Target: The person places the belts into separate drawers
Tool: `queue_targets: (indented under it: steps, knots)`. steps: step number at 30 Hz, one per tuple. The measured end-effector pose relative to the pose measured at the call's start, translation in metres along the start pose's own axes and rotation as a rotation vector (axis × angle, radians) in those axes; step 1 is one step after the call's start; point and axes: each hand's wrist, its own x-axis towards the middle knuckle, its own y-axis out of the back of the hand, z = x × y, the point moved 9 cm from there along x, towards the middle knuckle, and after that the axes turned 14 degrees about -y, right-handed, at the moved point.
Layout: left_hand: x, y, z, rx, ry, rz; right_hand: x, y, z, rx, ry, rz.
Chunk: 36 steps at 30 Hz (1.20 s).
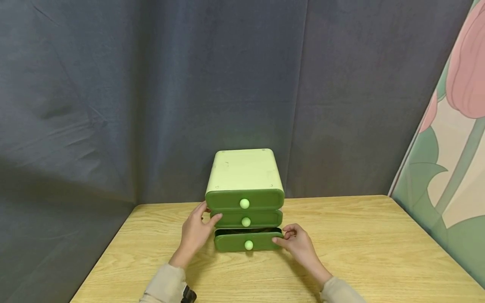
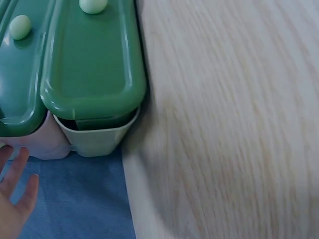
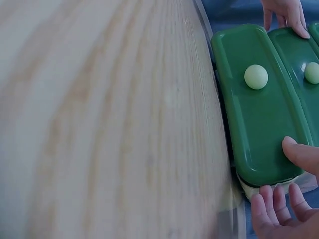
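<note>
A small pale-green cabinet (image 1: 246, 170) with a green top drawer (image 1: 225, 199), middle drawer (image 1: 263, 219) and bottom drawer (image 1: 231, 243), each with a round light knob, stands on the table. The bottom drawer sticks out slightly, showing a dark gap above its front. At the cabinet's left side is my left hand (image 1: 194, 233), its thumb on the middle drawer's front and its spread fingers (image 2: 15, 172) along the side wall. My right hand (image 1: 299, 244) has its thumb (image 3: 301, 154) against the bottom drawer's right end, with the other fingers beside the cabinet's side.
The wooden table (image 1: 360, 240) runs out on both sides of the cabinet. Behind it hangs a dark grey-blue curtain (image 1: 227, 84), which also covers the left side. A flower-patterned panel (image 1: 454, 168) borders the right edge.
</note>
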Motion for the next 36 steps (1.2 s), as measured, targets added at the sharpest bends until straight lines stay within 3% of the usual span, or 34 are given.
queue_targets:
  steps: [14, 36]
  knots:
    - [-0.005, -0.001, 0.004, -0.011, 0.048, 0.023, 0.006, -0.003, 0.001, -0.016, -0.016, 0.042]
    - [-0.005, -0.001, 0.007, -0.012, 0.043, 0.029, 0.011, -0.005, -0.002, -0.045, 0.007, 0.044]
